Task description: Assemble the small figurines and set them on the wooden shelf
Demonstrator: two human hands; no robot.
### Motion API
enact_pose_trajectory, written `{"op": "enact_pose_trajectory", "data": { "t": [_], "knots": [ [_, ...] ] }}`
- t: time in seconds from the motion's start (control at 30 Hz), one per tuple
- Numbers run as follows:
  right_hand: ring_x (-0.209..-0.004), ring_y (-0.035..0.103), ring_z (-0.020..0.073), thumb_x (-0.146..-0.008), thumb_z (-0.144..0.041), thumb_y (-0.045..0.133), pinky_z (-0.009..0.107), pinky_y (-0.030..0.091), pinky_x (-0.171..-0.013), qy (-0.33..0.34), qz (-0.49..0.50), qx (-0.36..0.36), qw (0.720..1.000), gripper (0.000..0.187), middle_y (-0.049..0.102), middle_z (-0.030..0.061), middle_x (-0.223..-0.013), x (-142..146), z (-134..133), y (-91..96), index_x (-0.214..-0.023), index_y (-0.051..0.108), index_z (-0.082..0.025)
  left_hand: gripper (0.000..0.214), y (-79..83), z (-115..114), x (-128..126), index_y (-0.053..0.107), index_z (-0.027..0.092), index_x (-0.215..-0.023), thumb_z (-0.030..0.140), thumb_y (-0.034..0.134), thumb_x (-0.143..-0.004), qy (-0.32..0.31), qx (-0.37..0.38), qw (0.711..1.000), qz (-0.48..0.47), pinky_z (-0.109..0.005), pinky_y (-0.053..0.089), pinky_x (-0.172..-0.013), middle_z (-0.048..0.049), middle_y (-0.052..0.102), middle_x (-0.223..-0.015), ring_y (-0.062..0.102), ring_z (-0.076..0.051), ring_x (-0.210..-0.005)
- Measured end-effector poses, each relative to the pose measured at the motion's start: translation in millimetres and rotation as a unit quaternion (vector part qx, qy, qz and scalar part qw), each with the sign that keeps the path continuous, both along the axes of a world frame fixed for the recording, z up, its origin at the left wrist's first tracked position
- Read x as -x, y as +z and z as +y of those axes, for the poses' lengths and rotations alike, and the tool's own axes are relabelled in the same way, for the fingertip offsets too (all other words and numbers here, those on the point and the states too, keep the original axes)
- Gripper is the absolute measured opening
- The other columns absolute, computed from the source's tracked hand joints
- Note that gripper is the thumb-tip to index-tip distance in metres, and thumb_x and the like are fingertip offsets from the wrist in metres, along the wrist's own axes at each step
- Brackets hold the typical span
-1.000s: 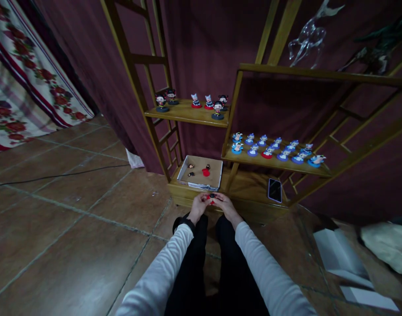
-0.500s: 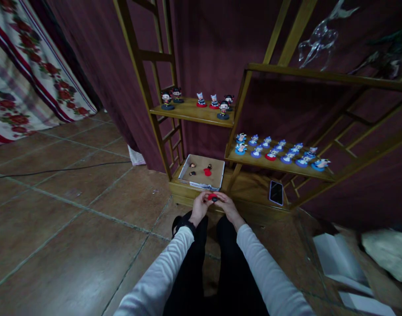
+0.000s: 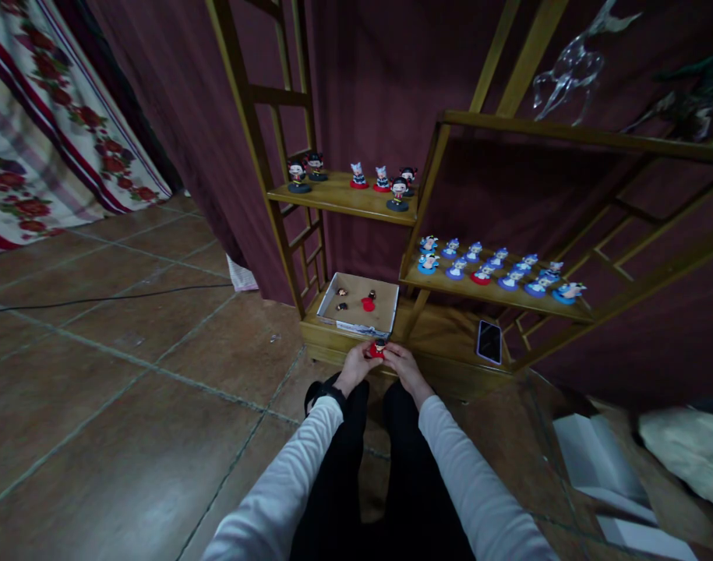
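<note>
Between my hands is a small figurine (image 3: 379,347) with a dark head and a red round base. My left hand (image 3: 357,366) pinches its left side, and my right hand (image 3: 404,364) grips it from the right. Just beyond them, a shallow cardboard box (image 3: 356,325) sits on the low wooden ledge. Inside lie several small dark-topped figurine pieces (image 3: 342,292) and a red base (image 3: 368,305).
Above the box, a wooden shelf (image 3: 344,201) bears several figurines. To the right, a lower shelf (image 3: 502,294) carries rows of blue and white figurines (image 3: 512,278). A phone (image 3: 488,342) lies on the ledge, and a glass deer (image 3: 572,70) stands high up. White packaging (image 3: 598,460) rests on the floor.
The figurine between my hands has turned: its dark head, earlier low and near me, now points up with the red base beneath. My hands stay in nearly the same place.
</note>
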State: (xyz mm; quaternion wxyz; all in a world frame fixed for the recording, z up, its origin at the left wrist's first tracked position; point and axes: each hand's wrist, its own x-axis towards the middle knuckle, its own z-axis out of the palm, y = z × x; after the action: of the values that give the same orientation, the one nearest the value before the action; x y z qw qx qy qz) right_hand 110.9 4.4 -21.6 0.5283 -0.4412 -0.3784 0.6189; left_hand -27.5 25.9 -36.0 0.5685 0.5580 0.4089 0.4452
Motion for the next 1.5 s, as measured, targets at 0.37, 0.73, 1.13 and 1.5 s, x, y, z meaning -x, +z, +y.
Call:
{"op": "enact_pose_trajectory", "data": {
  "t": [0.37, 0.73, 1.13, 1.5],
  "knots": [
    [-0.090, 0.063, 0.0228, -0.057, -0.038, 0.072, 0.040, 0.046, -0.084, 0.006, 0.009, 0.005, 1.000, 0.042, 0.068, 0.0072, -0.096, 0.7, -2.2, 2.7, -0.094, 0.065, -0.019, 0.037, 16.3, -14.8, 0.9, 0.060, 0.016, -0.102, 0.014, 0.064, -0.065, 0.072, -0.142, 0.962, 0.222, -0.032, 0.044, -0.081, -0.0061, 0.060, -0.092, 0.057, -0.018, -0.085],
    [-0.091, 0.062, 0.0233, -0.056, -0.040, 0.075, 0.040, 0.046, -0.084, -0.003, 0.053, -0.006, 0.999, 0.045, 0.066, 0.0084, -0.096, 6.7, -6.8, 1.8, -0.094, 0.064, -0.019, 0.035, 23.9, -12.0, 10.2, 0.063, 0.016, -0.098, 0.014, 0.063, -0.063, 0.037, -0.140, 0.975, 0.170, -0.034, 0.045, -0.083, -0.0070, 0.061, -0.095, 0.057, -0.020, -0.091],
    [-0.090, 0.063, 0.0268, -0.048, -0.039, 0.078, 0.044, 0.047, -0.081, -0.011, 0.066, 0.003, 0.998, 0.048, 0.066, 0.0079, -0.093, 10.7, -5.7, 5.4, -0.090, 0.064, -0.020, 0.036, 33.6, -9.5, 9.7, 0.065, 0.016, -0.088, 0.019, 0.072, -0.053, 0.044, -0.053, 0.995, 0.072, -0.034, 0.048, -0.080, -0.0066, 0.066, -0.088, 0.061, -0.023, -0.086],
    [-0.082, 0.063, 0.0266, -0.044, -0.044, 0.079, 0.046, 0.046, -0.078, 0.016, 0.028, -0.015, 0.999, 0.050, 0.067, 0.0064, -0.085, 8.3, -5.2, 10.1, -0.086, 0.064, -0.021, 0.042, 24.5, -6.1, 10.3, 0.064, 0.017, -0.089, 0.021, 0.076, -0.049, 0.016, -0.009, 0.999, 0.028, -0.033, 0.050, -0.076, -0.0059, 0.068, -0.088, 0.063, -0.022, -0.082]
  ]
}}
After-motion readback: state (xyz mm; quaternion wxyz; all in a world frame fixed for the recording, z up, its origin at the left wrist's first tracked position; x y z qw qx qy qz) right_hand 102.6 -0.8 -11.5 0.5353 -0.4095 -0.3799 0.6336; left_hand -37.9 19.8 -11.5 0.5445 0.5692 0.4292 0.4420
